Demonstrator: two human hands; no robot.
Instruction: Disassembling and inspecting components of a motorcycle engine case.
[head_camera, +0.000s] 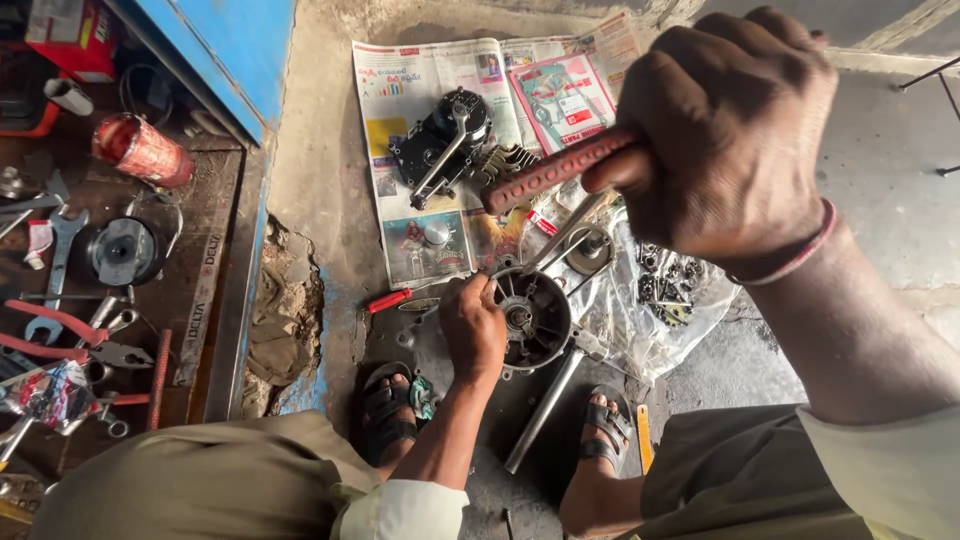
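Hands: two, both the person's own; right hand (735, 140) raised close to the camera, left hand (472, 325) low at the floor.
Right grip: clenched round a red ribbed handle (555, 170); fist covers the upper end.
Left grip: fingers closed down on the rim of the round casing (530, 318); what they pinch, if anything, is hidden under the knuckles, so I cannot tell.
Tool axis: handle runs from upper right down to lower left; a bright metal shank (568, 232) carries the same slant down toward the casing.
Key relation: casing lies below and left of the right fist, along the tool's own line; left hand touches the casing's left edge, so it is the nearer hand by far.
Casing place: on the dark floor between the two sandalled feet, just below the newspaper (420, 90).
Shaft: one grey rod (545, 410) sticks out from under the casing toward the lower left.
Counts: one casing; one black engine part (440, 140) on the newspaper; one small red-handled tool (388, 299) left of the casing; one clear bag of small metal bits (665, 285) to its right.
Left side: tray with spanners (55, 255), red-handled pliers and one red can (143, 150), well apart from both hands.
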